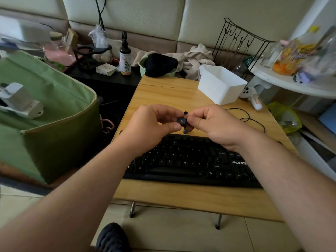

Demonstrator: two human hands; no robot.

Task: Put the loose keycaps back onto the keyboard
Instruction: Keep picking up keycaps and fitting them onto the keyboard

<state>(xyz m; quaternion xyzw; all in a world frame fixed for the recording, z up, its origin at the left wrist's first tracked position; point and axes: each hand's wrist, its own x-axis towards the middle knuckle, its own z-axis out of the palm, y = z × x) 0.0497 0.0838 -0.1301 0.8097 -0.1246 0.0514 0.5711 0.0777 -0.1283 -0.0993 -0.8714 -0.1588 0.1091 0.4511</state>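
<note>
Both hands, left hand (pixel 152 124) and right hand (pixel 214 124), pinch an Alt keycap (pixel 181 121) above the keyboard (pixel 181 160) on the counter (pixel 163 95); next, it likely needs seating on its empty bottom-row socket.

A lived-in home room is indicated: cream padded wall panels (pixel 209 17) are seen behind a low folding wooden table (pixel 163 95), crumpled beige laundry (pixel 196 59), a green fabric storage bin (pixel 54 115) and a snack-laden white shelf (pixel 291 82).
</note>
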